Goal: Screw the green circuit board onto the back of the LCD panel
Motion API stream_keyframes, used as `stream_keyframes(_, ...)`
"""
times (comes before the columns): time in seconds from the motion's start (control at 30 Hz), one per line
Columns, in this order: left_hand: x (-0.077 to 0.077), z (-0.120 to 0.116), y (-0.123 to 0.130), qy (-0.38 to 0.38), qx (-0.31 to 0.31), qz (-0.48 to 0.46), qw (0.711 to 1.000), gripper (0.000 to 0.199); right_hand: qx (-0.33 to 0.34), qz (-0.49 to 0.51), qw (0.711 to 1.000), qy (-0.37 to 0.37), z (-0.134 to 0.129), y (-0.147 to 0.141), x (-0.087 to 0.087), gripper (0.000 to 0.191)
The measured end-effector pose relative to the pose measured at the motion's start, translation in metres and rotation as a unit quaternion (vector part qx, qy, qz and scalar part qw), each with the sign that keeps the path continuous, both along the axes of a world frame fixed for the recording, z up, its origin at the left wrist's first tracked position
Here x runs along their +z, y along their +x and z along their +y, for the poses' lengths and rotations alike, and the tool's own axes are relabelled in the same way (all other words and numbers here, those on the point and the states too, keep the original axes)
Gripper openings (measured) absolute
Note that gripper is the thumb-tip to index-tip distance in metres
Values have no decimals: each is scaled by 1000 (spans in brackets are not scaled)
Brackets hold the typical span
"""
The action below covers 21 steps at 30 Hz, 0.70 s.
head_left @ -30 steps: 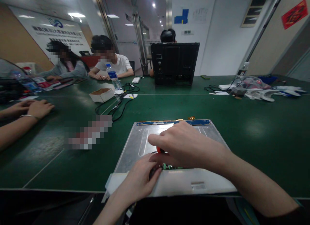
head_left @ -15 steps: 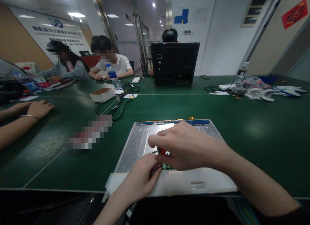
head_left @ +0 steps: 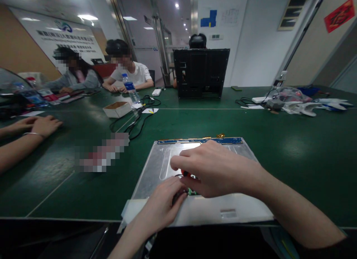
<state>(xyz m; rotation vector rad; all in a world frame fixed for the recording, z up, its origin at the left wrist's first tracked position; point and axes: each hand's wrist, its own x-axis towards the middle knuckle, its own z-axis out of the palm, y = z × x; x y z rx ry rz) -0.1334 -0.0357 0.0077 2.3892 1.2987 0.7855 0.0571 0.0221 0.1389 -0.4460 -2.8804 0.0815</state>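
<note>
A flat metal-backed display panel (head_left: pixel 147 173) lies on the table before me, with a narrow blue circuit strip (head_left: pixel 234 141) along its far edge and a whitish sheet (head_left: pixel 203 211) across its near side. My right hand (head_left: pixel 220 170) is closed around a small red-and-black screwdriver (head_left: pixel 184 173); most of the tool is hidden by the fingers. Beneath it, part of a green circuit board (head_left: pixel 192 192) shows. My left hand (head_left: pixel 163 199) rests on the panel with bent fingers, its thumb tip at the board's left side. What those fingers grip is hidden.
Beyond the panel stands a black monitor casing (head_left: pixel 200 73). Cables (head_left: pixel 139 121), an open box (head_left: pixel 117 109) and a water bottle (head_left: pixel 130 88) are ahead on the left. Gloves (head_left: pixel 304 108) lie at the far right. Another person's hands (head_left: pixel 41 127) rest at the left; others sit opposite.
Both hands stay almost in place. My right hand has shifted very slightly over the circuit board, and the panel has not moved.
</note>
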Motion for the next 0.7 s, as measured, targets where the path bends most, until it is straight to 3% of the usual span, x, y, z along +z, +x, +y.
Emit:
stream_keyframes(0.3,-3,-1,-1,-12,-6,2,1000,13,-26,-5,1000,16,0,-1,-1,13)
stream_keyframes(0.7,3,-2,1,-24,21,20,999,11,-21,-4,1000,21,0,-1,0,14)
